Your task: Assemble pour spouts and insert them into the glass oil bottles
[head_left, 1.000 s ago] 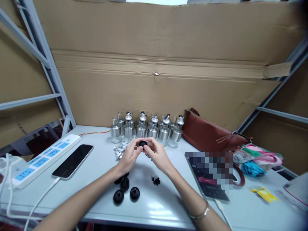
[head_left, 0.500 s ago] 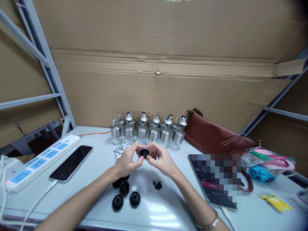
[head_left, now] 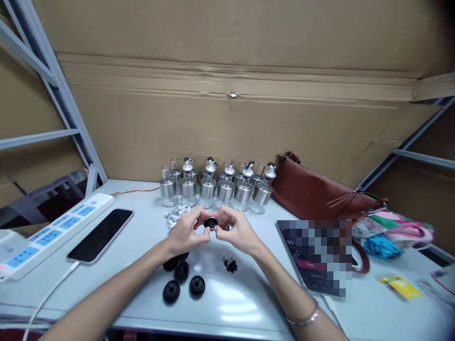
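From the head view, my only one, I see the left hand [head_left: 186, 233] and right hand [head_left: 240, 232] pinching one black disc-shaped part [head_left: 211, 221] between fingertips and thumbs, held up in front of the glass bottles [head_left: 207, 190] at the far side of the tabletop [head_left: 149, 218]. I can't make out whether anything smaller is caught in the pinch, as the fingers cover it. My worry is a slip: the grip looks confined to the rim, so uneven thumb pressure could tip the part and pop it out. If it dropped, I judge it could roll into the loose black parts [head_left: 196, 287] at the near left or knock the small black-tipped pieces [head_left: 232, 266] at the near right. The white fittings [head_left: 174, 215] lie just beyond the left hand, where a careless knuckle could scatter them. Against the frame half a second ago, the camera has dipped a little, so the bottles appear higher and the bright sliver at the top edge is gone; the part is still between both hands, and the loose pieces keep their arrangement.
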Demonstrator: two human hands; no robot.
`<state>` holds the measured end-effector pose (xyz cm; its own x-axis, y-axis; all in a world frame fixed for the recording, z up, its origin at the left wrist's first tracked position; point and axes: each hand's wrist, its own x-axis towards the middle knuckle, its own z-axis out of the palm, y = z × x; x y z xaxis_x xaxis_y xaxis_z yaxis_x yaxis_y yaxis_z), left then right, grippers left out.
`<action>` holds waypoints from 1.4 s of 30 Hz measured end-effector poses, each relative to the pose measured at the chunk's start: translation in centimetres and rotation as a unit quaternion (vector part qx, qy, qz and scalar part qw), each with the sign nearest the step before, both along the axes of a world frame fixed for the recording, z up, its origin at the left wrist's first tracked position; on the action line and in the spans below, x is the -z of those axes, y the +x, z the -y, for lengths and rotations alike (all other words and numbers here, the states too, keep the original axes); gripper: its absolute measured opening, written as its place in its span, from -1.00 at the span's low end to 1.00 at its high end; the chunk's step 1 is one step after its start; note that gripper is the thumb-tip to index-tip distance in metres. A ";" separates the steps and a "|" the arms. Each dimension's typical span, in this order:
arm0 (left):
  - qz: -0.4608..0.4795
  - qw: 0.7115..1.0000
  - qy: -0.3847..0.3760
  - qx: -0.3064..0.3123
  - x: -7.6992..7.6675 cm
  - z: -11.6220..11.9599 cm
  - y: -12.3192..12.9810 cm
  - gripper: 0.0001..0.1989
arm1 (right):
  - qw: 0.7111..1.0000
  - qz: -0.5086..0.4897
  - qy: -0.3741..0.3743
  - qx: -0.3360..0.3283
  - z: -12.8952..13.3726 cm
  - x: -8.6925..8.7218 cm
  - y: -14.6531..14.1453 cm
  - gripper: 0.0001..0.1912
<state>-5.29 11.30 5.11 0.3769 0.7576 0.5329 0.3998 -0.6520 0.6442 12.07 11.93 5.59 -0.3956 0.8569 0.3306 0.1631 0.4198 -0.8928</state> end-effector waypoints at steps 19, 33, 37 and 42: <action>0.350 0.894 -0.276 0.051 0.9 -0.3 1.6 -0.70 | 0.982 0.096 0.083 0.136 -1.7 -0.5 2.0 -0.86; 0.446 0.803 -0.396 -0.016 0.5 -0.6 1.4 -0.77 | 0.858 0.439 -0.089 0.251 -3.2 1.5 4.5 -0.94; 0.435 0.799 -0.414 -0.030 0.6 -0.4 1.6 -0.66 | 0.855 0.451 -0.107 0.234 -3.3 1.6 4.6 -0.92; 0.440 0.799 -0.410 -0.013 0.4 -0.1 1.7 -0.77 | 0.865 0.435 -0.114 0.222 -3.4 1.8 4.7 -0.88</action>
